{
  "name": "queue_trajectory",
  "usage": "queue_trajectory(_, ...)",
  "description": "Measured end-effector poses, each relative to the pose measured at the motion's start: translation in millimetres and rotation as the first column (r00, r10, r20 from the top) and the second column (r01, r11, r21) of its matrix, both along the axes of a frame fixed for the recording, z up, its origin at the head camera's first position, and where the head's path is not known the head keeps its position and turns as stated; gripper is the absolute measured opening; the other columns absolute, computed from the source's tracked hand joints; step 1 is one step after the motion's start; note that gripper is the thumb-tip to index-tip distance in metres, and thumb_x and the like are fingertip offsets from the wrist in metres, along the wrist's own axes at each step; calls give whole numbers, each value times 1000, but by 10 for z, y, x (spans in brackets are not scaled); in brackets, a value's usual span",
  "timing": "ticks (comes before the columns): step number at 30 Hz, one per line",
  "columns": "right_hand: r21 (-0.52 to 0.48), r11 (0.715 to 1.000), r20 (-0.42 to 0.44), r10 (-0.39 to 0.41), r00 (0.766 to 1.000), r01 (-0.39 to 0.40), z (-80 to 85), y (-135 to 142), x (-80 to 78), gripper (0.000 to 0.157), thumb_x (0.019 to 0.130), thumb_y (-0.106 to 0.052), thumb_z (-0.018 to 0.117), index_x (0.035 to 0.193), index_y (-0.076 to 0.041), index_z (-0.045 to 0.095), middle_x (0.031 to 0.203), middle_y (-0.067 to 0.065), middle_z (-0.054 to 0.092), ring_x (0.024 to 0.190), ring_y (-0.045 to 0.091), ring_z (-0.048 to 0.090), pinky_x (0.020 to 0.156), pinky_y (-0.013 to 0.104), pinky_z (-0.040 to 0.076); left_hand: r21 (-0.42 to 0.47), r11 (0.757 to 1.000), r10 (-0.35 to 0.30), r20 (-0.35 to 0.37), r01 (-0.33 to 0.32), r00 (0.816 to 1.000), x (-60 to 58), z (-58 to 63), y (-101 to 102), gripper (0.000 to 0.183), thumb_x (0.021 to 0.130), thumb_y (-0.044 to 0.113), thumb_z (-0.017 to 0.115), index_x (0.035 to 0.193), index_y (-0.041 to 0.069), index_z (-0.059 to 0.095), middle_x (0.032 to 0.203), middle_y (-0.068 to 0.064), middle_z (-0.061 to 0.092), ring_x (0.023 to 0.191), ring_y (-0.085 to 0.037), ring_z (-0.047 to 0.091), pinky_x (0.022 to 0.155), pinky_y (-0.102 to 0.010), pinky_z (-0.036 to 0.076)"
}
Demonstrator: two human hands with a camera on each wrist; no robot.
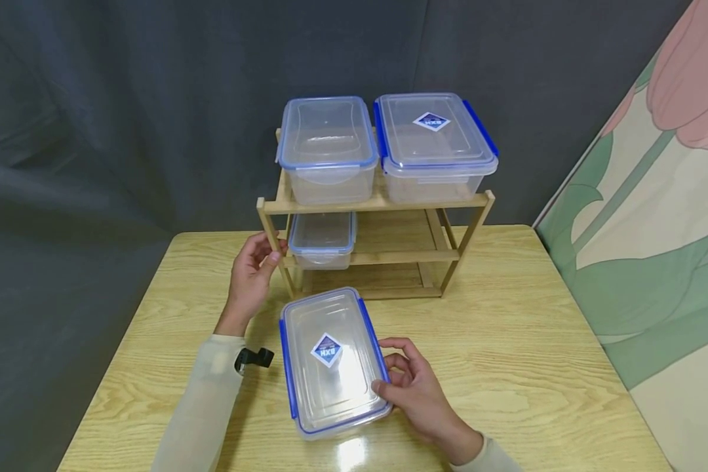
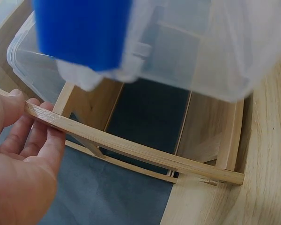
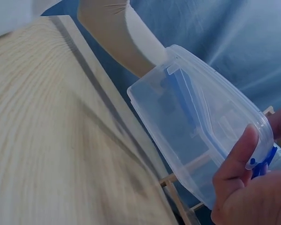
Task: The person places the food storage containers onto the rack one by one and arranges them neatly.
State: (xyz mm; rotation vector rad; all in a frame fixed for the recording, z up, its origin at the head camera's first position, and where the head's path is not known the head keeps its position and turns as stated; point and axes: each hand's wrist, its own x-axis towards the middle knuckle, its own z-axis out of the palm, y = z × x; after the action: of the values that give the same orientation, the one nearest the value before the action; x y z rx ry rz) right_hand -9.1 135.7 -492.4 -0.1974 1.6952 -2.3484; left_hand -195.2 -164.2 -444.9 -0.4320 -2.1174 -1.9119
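My right hand (image 1: 415,390) grips the right edge of a clear lidded food container (image 1: 330,400) with blue side clips and a diamond label. In the right wrist view this container (image 3: 168,126) is off the table, and the thumb lies on its rim. My left hand (image 1: 250,278) holds the left front post of a wooden rack (image 1: 368,293); in the left wrist view its thumb and fingers pinch the wooden bar (image 2: 126,143). A small lidded container (image 1: 321,259) sits on the rack's middle shelf, right beside the left hand.
Two larger lidded containers stand on the rack's top shelf: one with a pale blue rim (image 1: 330,183), one with dark blue clips (image 1: 436,187). The rack stands on a wooden table (image 1: 537,328). A dark curtain (image 1: 212,98) hangs behind, and a floral cloth (image 1: 672,262) at right.
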Motion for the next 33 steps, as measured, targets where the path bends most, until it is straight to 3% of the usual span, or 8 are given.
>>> queue_trajectory(9, -51, 998, -92, 34, 995, -39, 91, 83, 6, 65, 84, 18, 66, 141, -9, 50, 106, 3, 65, 92, 14, 74, 71, 29, 64, 18, 1000, -3, 0, 3, 1000, 12, 0, 2, 35, 107, 1, 57, 141, -7, 54, 124, -9, 72, 113, -10, 68, 100, -21, 56)
queue_trajectory(16, -53, 997, -103, 42, 994, -48, 176, 133, 33, 67, 83, 18, 65, 141, -12, 52, 108, 4, 65, 95, 15, 75, 73, 31, 65, 39, 999, 8, 1, -8, 1000, 15, 18, 26, 33, 106, -3, 56, 138, -5, 57, 126, -22, 69, 111, -11, 69, 98, -22, 57)
queue_trajectory(33, -82, 995, -192, 35, 981, -52, 443, 277, 112, 70, 85, 22, 60, 145, -14, 52, 115, 6, 67, 99, 19, 75, 77, 39, 66, 32, 999, 34, -19, -33, 999, 13, 19, 29, 35, 104, -6, 58, 139, -6, 57, 126, -31, 67, 109, -9, 67, 97, -19, 55)
